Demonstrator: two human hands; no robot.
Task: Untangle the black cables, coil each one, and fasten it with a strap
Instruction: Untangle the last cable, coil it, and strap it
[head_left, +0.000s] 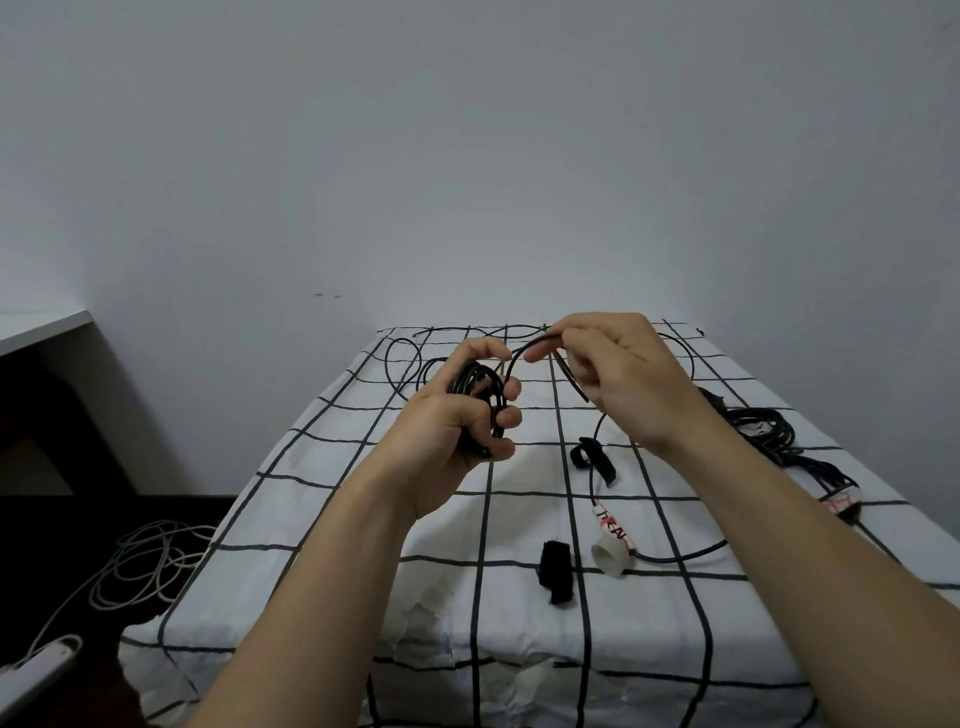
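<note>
Surface: a white grid-check cloth (332, 519) covers the work top. Its far edge lies against the grey wall (467, 156). Its left edge runs diagonally towards you and drops to the dark floor, where white cables (145, 566) lie in a heap. A white desk corner (41, 325) stands well to the left. The right side of the cloth runs under your right forearm and out of view. The barest stretch of cloth is below your left forearm, near the front edge.

On the cloth: one strap (592, 460) lies curled below your right wrist. A second strap (555, 571) lies nearer you, just beside a white tape roll (612, 560). A tied bundle (769, 431) of black cable sits to the right of your right forearm. Loose loops (400, 384) of black cable lie at the far left of the cloth, behind your left hand.

Cable in work: the coil (480, 387) is in your left hand (447, 436), raised above the cloth. A free strand (521, 352) arcs up from the coil to your right hand (623, 379). From there it drops to the cloth, past a white label (613, 522).

Hands: your left hand grips the coil, with fingers curled round the turns and the thumb arched over the top. Your right hand pinches the strand between thumb and fingertips, back of the hand towards you. The hands are near each other at mid-cloth, both forearms reaching forward and converging.
</note>
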